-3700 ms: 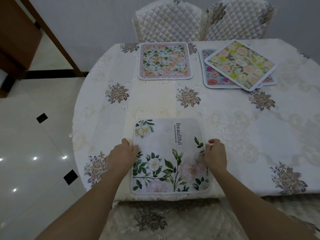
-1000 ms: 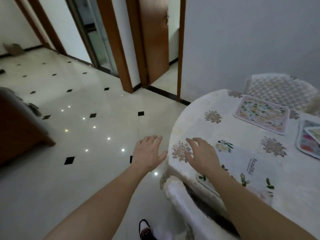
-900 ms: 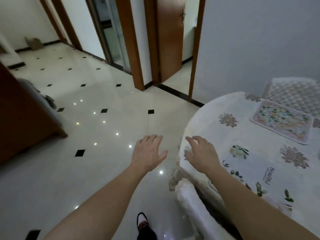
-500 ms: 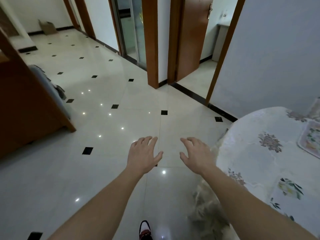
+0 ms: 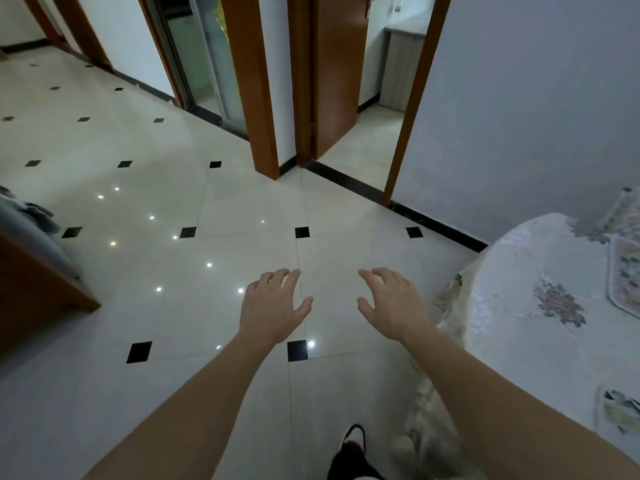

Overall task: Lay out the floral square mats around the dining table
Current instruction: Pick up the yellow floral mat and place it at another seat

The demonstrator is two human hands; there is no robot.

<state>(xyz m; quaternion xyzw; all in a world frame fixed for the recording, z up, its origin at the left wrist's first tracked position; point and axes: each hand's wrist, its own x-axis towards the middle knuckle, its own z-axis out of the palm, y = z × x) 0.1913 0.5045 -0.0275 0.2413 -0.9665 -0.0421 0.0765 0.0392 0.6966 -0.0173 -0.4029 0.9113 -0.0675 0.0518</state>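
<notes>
Plainly, both hands are empty: the left hand [image 5: 273, 306] and the right hand [image 5: 393, 304] float palm-down over the tiled floor [image 5: 207, 220], fingers spread and relaxed, gripping nothing and touching nothing. They hang side by side, a little apart, to the left of the desk [image 5: 526, 341]. That loose, forward posture, together with the shoe [image 5: 353, 445] stepping below, reads to me as someone walking along the desk's curved edge, probably heading for another place setting, not working on a mat at this instant.

The floral square mats sit at the far right border of the view, on the tablecloth. One pink-bordered mat [image 5: 625, 275] lies flat near the back of the desk, and a pale mat with green leaves [image 5: 620, 408] lies nearer the person; each seems placed square to the desk's rim, as a place setting would be. Both are cut off by the frame, so their full patterns and exact alignment cannot be judged. Any other mats, and most of the desk, lie out of view.

At the upper right a patterned chair back [image 5: 623, 209] barely shows. Beyond the hands an open wooden door [image 5: 332, 74] leads to a dim room whose contents are hard to make out.
</notes>
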